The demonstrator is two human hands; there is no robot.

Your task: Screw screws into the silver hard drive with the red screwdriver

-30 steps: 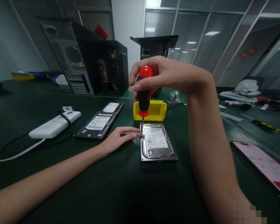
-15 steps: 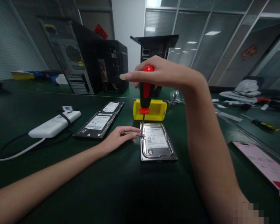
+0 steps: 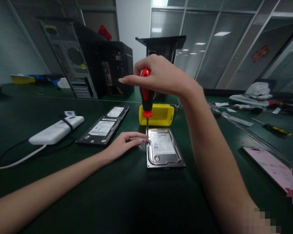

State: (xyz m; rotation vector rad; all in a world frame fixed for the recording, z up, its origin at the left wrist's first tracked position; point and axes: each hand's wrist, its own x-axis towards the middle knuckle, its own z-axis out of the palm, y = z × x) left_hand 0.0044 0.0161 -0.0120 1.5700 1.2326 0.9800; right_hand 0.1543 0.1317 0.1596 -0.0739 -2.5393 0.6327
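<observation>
A silver hard drive [image 3: 164, 146] with a white label lies flat on the dark green table. My right hand [image 3: 158, 74] is wrapped over the top of a red and black screwdriver [image 3: 146, 96], thumb pointing left. The screwdriver stands almost upright, its shaft coming down at the drive's left edge; the exact seat of the tip is too small to see. Beside that spot, the stretched fingers of my left hand [image 3: 128, 141] touch the drive's left side. Directly behind the drive is a yellow plastic bin [image 3: 171, 116].
Two more hard drives [image 3: 102, 128] lie to the left, near a white power strip [image 3: 56, 130] with cables. Computer cases [image 3: 117, 70] stand at the back. On the right are a phone [image 3: 268, 167], a yellow and black screwdriver [image 3: 274, 128] and a clear strip [image 3: 236, 119].
My right hand and the screwdriver handle have shifted a little left, bringing the screwdriver closer to upright. The left hand and the hard drive have stayed in place.
</observation>
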